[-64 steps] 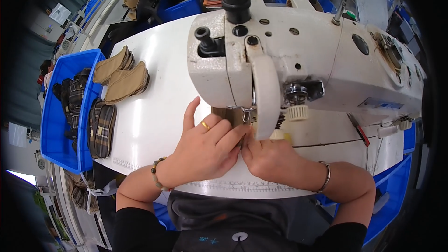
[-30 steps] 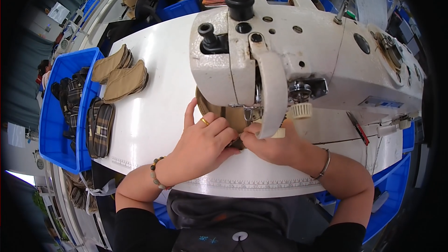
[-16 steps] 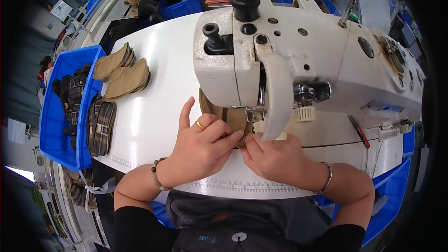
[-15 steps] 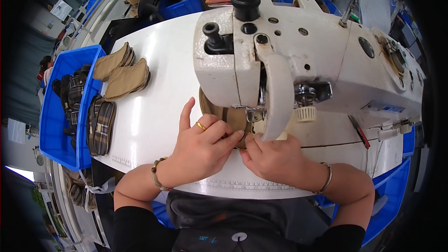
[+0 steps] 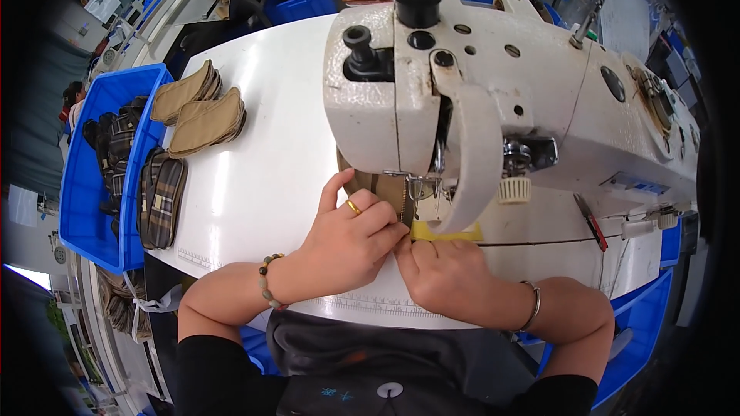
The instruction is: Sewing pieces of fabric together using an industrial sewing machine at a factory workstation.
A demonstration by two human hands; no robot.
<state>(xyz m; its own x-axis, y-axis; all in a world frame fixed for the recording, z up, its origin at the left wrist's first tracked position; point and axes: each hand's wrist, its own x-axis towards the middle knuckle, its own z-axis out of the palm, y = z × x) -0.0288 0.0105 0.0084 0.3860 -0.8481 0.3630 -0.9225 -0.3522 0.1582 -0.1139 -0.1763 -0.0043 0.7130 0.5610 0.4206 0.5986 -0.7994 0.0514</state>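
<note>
My left hand (image 5: 351,243), with a gold ring and bead bracelet, has its fingertips closed on the near end of a khaki fabric piece (image 5: 378,184) with a dark, zipper-like edge. The piece lies under the white sewing machine head (image 5: 366,115), beside the metal presser foot (image 5: 420,189). My right hand (image 5: 438,273), with a metal bangle, pinches the same near end, fingers curled and meeting the left fingertips. The pinched spot is partly hidden. A yellow strip (image 5: 474,233) shows on the machine bed just beyond my right hand.
Two stacks of khaki pieces (image 5: 204,127) lie at the table's left, with plaid pieces (image 5: 160,200) beside a blue bin (image 5: 73,216) of dark fabric items. Red-handled snips (image 5: 592,223) lie under the machine arm. A person (image 5: 73,100) appears at the far left edge.
The khaki piece came further into view left of the presser foot. My hands shifted slightly right and lower, still pinching, and more of the yellow strip now shows. The view has shifted slightly.
</note>
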